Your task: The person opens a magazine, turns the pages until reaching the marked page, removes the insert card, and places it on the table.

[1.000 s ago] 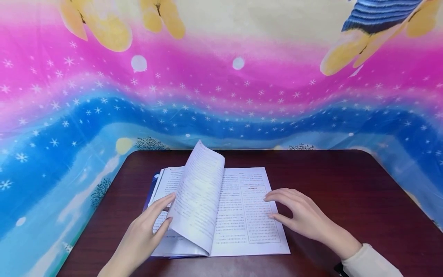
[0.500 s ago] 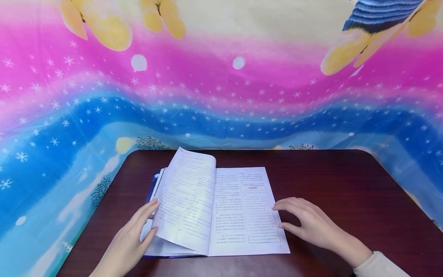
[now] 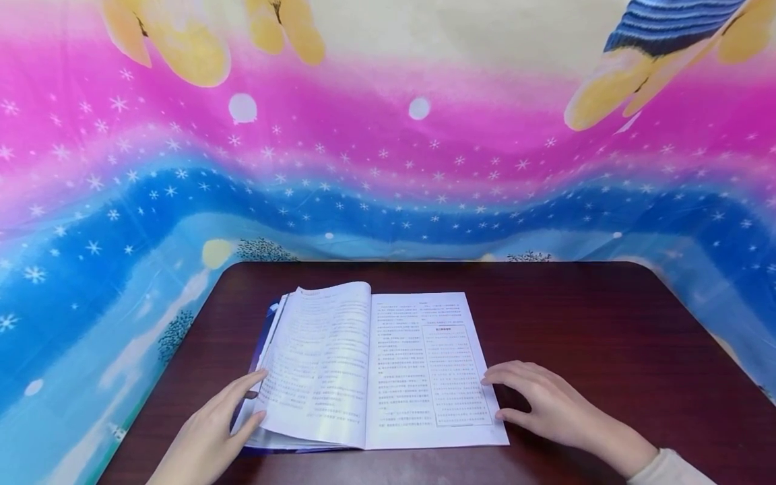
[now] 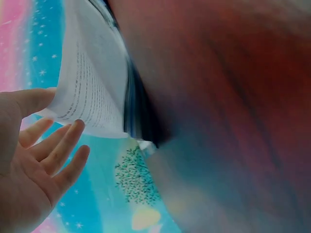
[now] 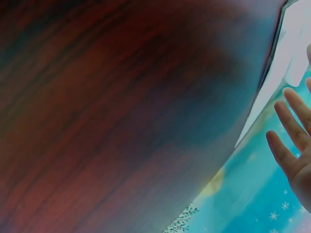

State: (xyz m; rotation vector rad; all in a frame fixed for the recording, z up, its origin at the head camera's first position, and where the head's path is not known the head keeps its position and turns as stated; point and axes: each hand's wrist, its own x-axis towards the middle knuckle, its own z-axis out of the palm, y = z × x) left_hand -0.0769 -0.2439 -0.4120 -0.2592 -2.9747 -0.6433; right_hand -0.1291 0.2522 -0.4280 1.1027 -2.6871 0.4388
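In the head view an open book with printed pages and a dark blue cover lies on the table. A curved page bows up over its left half, its outer edge raised. At that edge my left hand pinches the page between thumb and fingers; the left wrist view shows the thumb on one side of the paper and the other fingers spread below. My right hand is beside the right page's outer edge, fingers relaxed, fingertips over or against the margin. Its fingers stand apart in the right wrist view.
The dark red-brown table has rounded far corners. Behind it and down its sides hangs a pink and blue cloth with snowflakes and cartoon figures.
My left hand has moved left and toward me, bringing the page down from nearly upright toward the left half. The right hand has slid a little right and nearer to me.
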